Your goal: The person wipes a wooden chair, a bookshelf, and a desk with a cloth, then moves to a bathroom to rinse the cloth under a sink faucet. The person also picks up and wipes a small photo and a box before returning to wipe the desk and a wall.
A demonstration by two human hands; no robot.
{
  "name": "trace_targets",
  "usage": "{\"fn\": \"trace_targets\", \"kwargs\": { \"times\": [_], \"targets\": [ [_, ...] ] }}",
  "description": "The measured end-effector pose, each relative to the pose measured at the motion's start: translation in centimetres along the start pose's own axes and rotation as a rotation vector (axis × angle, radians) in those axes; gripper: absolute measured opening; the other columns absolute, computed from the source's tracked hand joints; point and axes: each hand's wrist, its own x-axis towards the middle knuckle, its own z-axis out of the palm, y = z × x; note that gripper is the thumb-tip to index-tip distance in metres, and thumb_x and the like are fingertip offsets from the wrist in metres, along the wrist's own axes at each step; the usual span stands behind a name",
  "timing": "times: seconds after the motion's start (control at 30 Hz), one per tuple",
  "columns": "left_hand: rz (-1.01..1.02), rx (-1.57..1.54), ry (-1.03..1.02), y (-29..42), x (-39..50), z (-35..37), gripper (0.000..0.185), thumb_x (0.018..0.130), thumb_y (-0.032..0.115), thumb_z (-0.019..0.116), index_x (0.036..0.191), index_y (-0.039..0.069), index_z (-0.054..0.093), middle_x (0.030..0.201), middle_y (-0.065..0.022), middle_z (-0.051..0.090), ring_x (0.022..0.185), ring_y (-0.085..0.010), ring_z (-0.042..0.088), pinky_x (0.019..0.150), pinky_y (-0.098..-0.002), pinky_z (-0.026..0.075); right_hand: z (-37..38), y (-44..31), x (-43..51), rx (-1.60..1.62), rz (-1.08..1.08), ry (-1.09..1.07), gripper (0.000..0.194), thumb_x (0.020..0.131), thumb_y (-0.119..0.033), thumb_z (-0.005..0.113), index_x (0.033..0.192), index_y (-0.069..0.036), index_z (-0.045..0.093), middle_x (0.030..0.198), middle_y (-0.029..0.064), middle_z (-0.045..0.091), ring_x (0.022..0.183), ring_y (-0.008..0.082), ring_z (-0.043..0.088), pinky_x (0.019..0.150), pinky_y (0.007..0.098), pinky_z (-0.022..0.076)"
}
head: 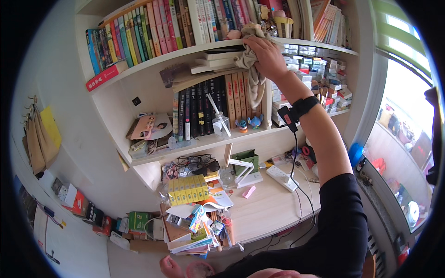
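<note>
My right hand [267, 57] grips a greyish-beige cloth [255, 88] at the front edge of the upper shelf [208, 46]. Part of the cloth lies on that shelf by small figurines; its long end hangs in front of tan-spined books [238, 95]. Just left of the hand, white boxes or thick books [217, 62] lie flat on top of the book row. Low at the bottom edge, my left hand [170, 267] is curled, with nothing visible in it. It is beside a pink-rimmed round container [200, 269], below the desk's front edge.
Two blue figurines [255, 121] and a reed diffuser bottle [220, 125] stand on the middle shelf. Small boxes [313, 73] fill the right compartment. A power strip [281, 177], eyeglasses [198, 163] and stacked papers [191, 239] lie on the desk. A cable [295, 149] hangs from my right wrist strap.
</note>
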Motion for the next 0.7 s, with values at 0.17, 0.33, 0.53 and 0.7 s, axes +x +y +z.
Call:
{"fn": "trace_targets", "kwargs": {
  "times": [0.17,0.33,0.53,0.7],
  "targets": [
    [0.025,0.0,-0.014,0.8,0.0,0.5,0.014,0.086,0.016,0.061,0.092,0.006,0.066,0.09,-0.0147,0.064,0.083,-0.0331,0.06,0.074,-0.0411,0.049,-0.5,2.0,-2.5,0.017,-0.091,0.059,0.059,0.066,0.003,0.062,0.123,-0.011,0.054,0.126,0.0061,0.052,0.12,0.0262,0.047,0.095,0.0397,0.0415],
    [-0.005,0.002,-0.04,2.0,-0.2,1.1,0.015,0.086,0.018,0.061,0.092,0.006,0.066,0.089,-0.0146,0.064,0.083,-0.033,0.06,0.073,-0.0408,0.05,-2.3,5.6,-4.4,-0.118,-0.008,0.272,0.053,0.069,0.002,0.064,0.121,-0.009,0.058,0.122,0.0095,0.055,0.119,0.0294,0.05,0.103,0.0415,0.0414],
    [0.031,0.047,-0.026,3.2,-0.4,1.6,0.016,0.087,0.018,0.06,0.092,0.005,0.066,0.089,-0.0158,0.063,0.083,-0.0341,0.06,0.074,-0.041,0.049,-3.9,11.3,-3.3,-0.118,0.268,-0.04,0.049,0.068,-0.009,0.061,0.117,-0.011,0.055,0.113,0.0109,0.058,0.112,0.0297,0.053,0.098,0.0406,0.0402],
    [0.05,0.059,-0.033,4.4,-1.2,2.2,0.017,0.088,0.017,0.058,0.093,0.002,0.064,0.091,-0.0178,0.063,0.084,-0.036,0.059,0.075,-0.0423,0.049,-5.0,13.1,-2.0,-0.274,0.285,-0.277,0.053,0.066,-0.022,0.067,0.117,-0.013,0.055,0.111,0.0101,0.061,0.107,0.0314,0.057,0.094,0.042,0.0443]
  ]
}}
